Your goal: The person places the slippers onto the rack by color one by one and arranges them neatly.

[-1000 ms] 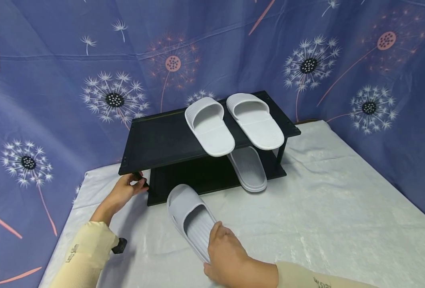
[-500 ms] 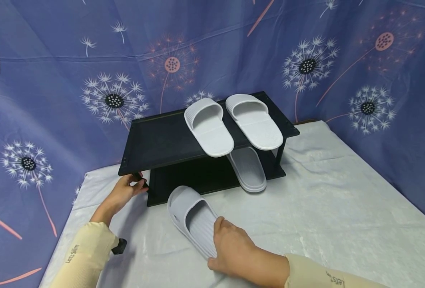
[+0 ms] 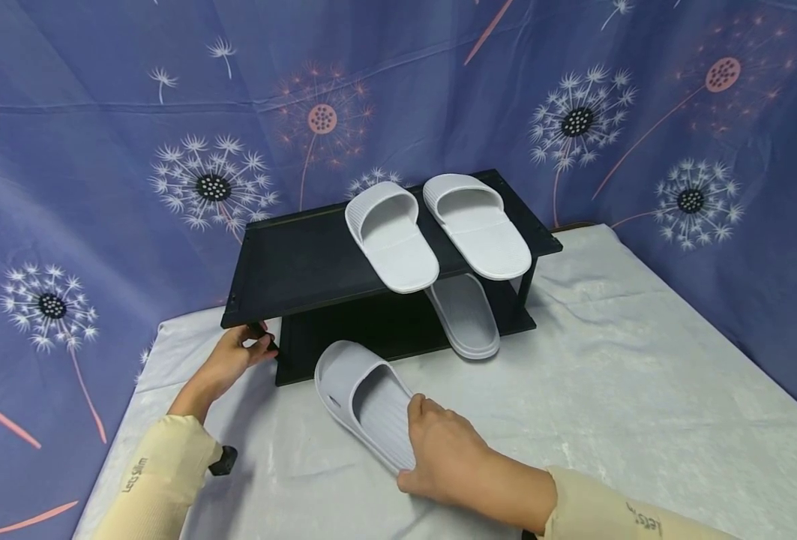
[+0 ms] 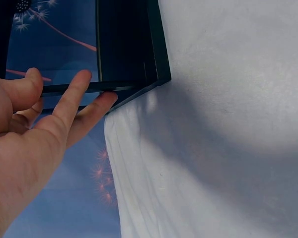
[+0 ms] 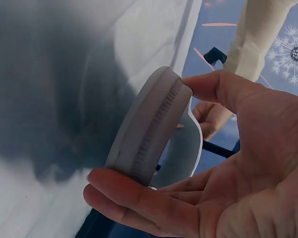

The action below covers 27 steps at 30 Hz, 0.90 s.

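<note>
My right hand (image 3: pixel 445 454) holds a grey slide slipper (image 3: pixel 344 375) by its heel end, its toe pointing toward the black two-tier shoe rack (image 3: pixel 297 262). In the right wrist view, the thumb lies on one side of the heel (image 5: pixel 149 124) and the fingers on the other. At the rack's left end my left hand (image 3: pixel 232 360) holds a thin black post (image 4: pixel 102 87) between thumb and fingers. A matching grey slipper (image 3: pixel 468 319) sits on the lower shelf, its front part hidden under the upper one. Two white slippers (image 3: pixel 398 251) (image 3: pixel 489 236) rest side by side on the upper shelf.
A pale cloth (image 3: pixel 634 390) covers the table beneath the rack. Blue curtain with dandelion prints (image 3: pixel 452 90) hangs behind and at both sides. The lower shelf (image 3: pixel 358 330) has an upright post (image 3: pixel 526 285) at its right front.
My right hand has shifted a little to the right and up with the grey slipper, whose heel end has swung rightward. The left hand and the rack stay where they were.
</note>
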Motion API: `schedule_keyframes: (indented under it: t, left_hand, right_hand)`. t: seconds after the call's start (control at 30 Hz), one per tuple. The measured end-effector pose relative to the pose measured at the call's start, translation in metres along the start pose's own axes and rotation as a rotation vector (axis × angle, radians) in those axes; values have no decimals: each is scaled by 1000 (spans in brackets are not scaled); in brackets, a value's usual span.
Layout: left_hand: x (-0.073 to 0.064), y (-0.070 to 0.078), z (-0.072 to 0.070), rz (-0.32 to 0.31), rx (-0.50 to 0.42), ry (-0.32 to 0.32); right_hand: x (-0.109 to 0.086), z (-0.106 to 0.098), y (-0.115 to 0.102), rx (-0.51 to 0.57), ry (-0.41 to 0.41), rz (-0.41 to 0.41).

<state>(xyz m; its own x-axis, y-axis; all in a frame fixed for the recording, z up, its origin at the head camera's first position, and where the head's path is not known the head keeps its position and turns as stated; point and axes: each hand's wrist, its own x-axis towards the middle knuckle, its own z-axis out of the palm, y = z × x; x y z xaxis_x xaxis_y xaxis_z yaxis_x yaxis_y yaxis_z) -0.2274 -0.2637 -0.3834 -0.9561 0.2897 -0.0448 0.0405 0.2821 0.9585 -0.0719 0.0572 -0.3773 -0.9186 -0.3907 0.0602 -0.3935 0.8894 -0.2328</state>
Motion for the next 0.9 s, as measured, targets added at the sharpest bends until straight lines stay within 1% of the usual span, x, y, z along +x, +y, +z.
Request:
schedule_keyframes:
  t: [0.13, 0.2, 0.4, 0.63, 0.7, 0.9]
  left_hand:
    - [1, -1, -1, 1, 12, 8]
    - [1, -2, -1, 0, 16, 9]
    - [2, -3, -2, -11, 29, 7]
    - [2, -3, -3, -13, 12, 4]
    - [2, -4, -3, -14, 1, 3]
    - [2, -4, -2, -11, -8, 3]
  right_hand:
    - [3, -4, 2, 13, -18, 9]
    - [5, -6, 4, 10, -15, 16]
    - [9, -7, 8, -2, 9, 37]
    - [18, -11, 14, 19, 38, 50]
    - [21, -12, 16, 26, 42, 65]
    - [29, -16, 22, 41, 17, 129]
